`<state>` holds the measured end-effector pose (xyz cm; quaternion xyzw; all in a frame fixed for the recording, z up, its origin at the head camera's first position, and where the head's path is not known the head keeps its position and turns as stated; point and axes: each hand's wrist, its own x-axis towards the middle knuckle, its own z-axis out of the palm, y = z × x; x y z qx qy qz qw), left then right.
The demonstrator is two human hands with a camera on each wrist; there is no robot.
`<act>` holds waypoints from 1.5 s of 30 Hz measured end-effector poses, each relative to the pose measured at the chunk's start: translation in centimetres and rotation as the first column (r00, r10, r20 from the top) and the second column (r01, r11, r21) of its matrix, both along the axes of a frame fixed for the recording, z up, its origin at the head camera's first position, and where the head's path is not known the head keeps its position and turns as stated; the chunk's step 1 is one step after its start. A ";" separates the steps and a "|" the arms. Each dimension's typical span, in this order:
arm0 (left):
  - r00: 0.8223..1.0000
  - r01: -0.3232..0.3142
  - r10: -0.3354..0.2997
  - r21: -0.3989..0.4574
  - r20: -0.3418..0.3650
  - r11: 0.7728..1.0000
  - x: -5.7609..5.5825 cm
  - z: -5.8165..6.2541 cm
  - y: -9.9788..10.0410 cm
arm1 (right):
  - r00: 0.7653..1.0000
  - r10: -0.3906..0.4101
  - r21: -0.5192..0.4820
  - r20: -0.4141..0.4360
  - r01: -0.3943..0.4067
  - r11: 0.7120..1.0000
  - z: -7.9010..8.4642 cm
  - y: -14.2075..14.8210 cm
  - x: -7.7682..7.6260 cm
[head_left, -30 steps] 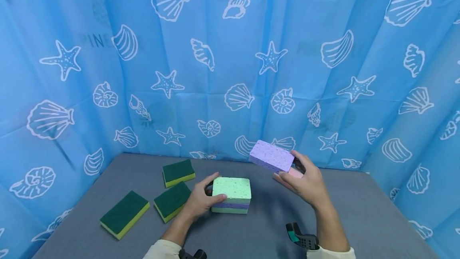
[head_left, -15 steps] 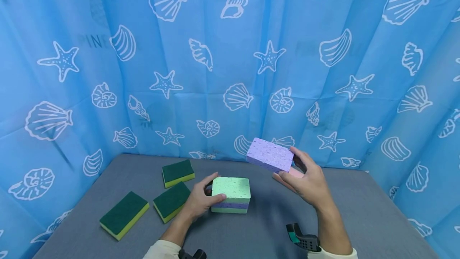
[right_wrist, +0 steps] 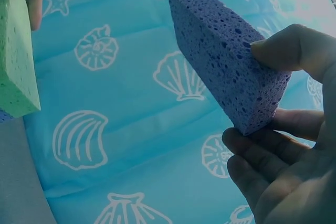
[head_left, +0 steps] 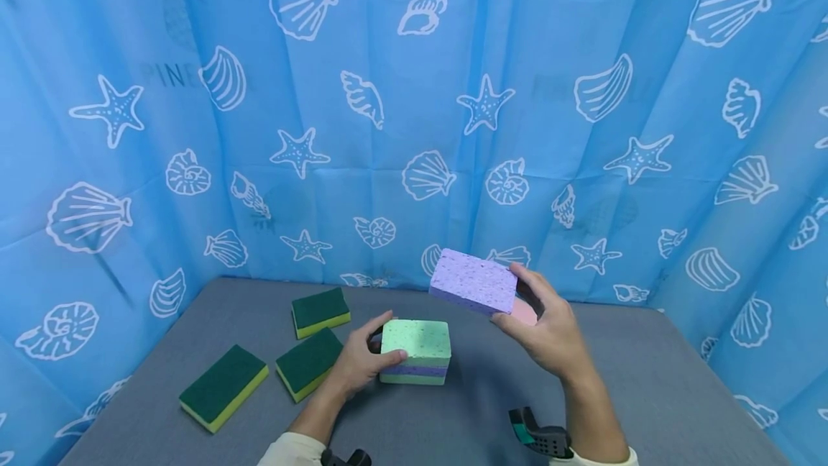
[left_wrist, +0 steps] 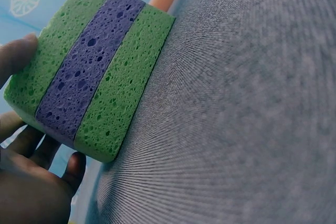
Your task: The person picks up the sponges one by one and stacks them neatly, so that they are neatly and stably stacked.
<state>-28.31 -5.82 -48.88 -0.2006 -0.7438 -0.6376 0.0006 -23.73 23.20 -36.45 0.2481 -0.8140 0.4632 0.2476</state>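
Note:
My left hand grips the left end of a stack of sponges on the table, thumb on the near side. The stack has a green sponge on top, a purple sponge in the middle and another green sponge at the bottom, faces lined up. Up in the air to the right, my right hand pinches a second purple sponge by its right end. In the right wrist view this sponge sits between thumb and fingers, apart from the stack.
A pink sponge lies behind my right hand, partly hidden. Several green-and-yellow scrub sponges lie left of my left hand. The grey table ends at a blue shell-print curtain behind and at the sides.
My right hand has shifted a little to the left with the purple sponge, nearer the stack. The left hand and the stack stay in place.

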 end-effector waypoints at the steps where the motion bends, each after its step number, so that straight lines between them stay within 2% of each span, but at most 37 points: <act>1: 1.000 0.000 0.000 0.008 0.013 1.000 0.0 0.0 0.0 | 1.000 0.015 -0.006 -0.003 -0.015 1.000 -0.1 -0.1 0.0; 13: 0.999 0.015 -0.016 0.025 0.040 1.000 -0.2 -0.1 0.0 | 0.995 0.081 0.006 0.052 -0.081 0.997 -1.5 -1.0 -1.0; 20: 0.998 0.018 -0.019 0.018 0.053 1.000 -0.1 0.0 0.0 | 0.977 0.173 -0.051 0.126 -0.168 0.985 -2.4 -1.8 -1.5; 30: 0.997 0.033 -0.036 0.048 0.070 0.998 0.0 0.2 0.0 | 0.976 0.178 0.007 0.125 -0.181 0.983 -3.7 -2.7 -2.6; 32: 0.997 0.034 -0.037 0.049 0.073 0.998 0.1 0.4 0.1 | 0.973 0.189 0.011 0.134 -0.192 0.981 -3.9 -2.7 -2.7; 39: 0.996 0.056 -0.060 0.064 0.066 0.996 1.6 3.0 0.1 | 0.964 0.207 0.012 0.167 -0.212 0.977 -4.7 -3.0 -3.1; 45: 0.996 0.053 -0.058 0.067 0.073 0.996 1.6 2.9 0.2 | 0.953 0.225 -0.001 0.202 -0.229 0.973 -5.8 -3.3 -3.4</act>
